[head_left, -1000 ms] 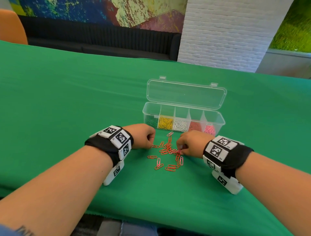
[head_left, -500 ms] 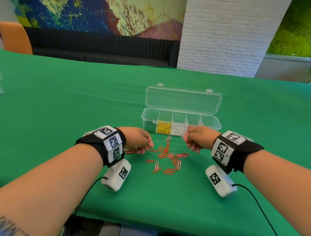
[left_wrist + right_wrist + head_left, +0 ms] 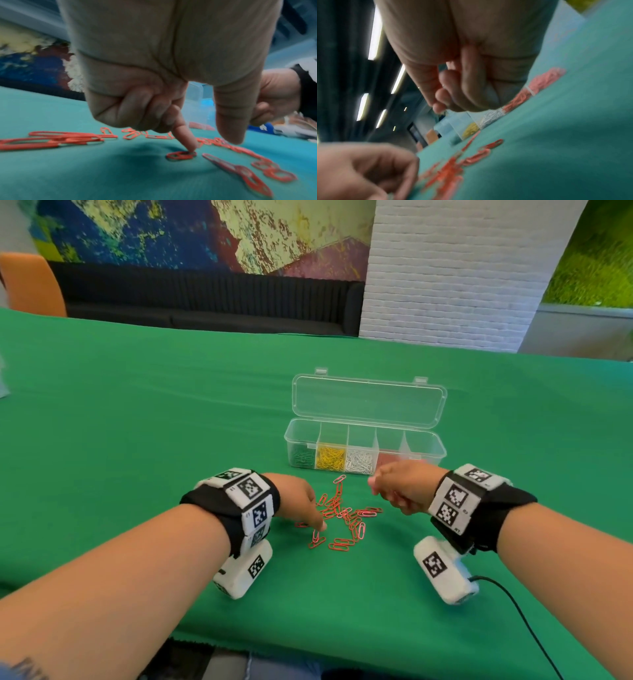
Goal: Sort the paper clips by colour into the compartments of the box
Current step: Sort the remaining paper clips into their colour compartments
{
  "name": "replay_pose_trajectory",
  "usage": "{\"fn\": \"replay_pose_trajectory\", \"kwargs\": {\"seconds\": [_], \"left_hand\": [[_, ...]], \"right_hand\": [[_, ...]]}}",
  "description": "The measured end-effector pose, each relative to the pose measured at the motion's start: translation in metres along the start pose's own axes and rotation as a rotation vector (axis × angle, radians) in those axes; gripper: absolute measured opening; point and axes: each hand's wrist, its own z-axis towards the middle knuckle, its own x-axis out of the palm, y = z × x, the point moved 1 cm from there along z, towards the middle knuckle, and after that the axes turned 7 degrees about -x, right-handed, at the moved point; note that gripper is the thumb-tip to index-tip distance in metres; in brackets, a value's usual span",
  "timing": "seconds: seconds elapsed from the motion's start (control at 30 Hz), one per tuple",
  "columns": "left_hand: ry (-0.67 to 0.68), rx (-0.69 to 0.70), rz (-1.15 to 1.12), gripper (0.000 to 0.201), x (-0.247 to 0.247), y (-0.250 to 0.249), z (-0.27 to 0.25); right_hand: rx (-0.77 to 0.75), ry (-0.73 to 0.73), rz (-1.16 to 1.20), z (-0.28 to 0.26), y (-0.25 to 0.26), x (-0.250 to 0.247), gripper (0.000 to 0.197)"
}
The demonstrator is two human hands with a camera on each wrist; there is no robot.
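Note:
A clear box [image 3: 424, 446] stands open, its lid [image 3: 368, 402] tipped back; green, yellow [image 3: 330, 457] and white [image 3: 359, 462] clips fill the left compartments, red ones sit beside them. Loose orange clips [image 3: 342, 515] lie scattered in front of it. My left hand [image 3: 317, 522] is at the pile's left front. Its straight index finger [image 3: 185, 135] presses one orange clip [image 3: 181, 155] into the cloth, thumb extended, other fingers curled. My right hand [image 3: 376, 486] hovers at the box's front wall, over the red compartment. Its fingertips [image 3: 440, 104] pinch together; the clips in them barely show.
Green cloth covers the table [image 3: 137, 405], whose near edge [image 3: 308, 655] runs along the bottom. A black cable [image 3: 513, 604] trails from my right wrist unit. An orange chair [image 3: 30, 282], a black sofa and a white brick pillar stand beyond the far edge.
My right hand pinched at the pile, then rose and moved forward to the box front. My left hand shifted towards the pile's near left and set its index finger on a clip.

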Motion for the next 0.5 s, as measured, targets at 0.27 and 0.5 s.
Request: {"fn": "replay_pose_trajectory", "kwargs": {"seconds": [0.27,0.5], "left_hand": [[-0.059,0.052,0.044,0.030,0.009,-0.018,0.001],[-0.108,0.091,0.072,0.028,0.011,-0.017,-0.002]], "right_hand": [[-0.193,0.108,-0.789,-0.008,0.009,0.014,0.017],[-0.220,0.093,-0.902,-0.001,0.009,0.020,0.017]]}}
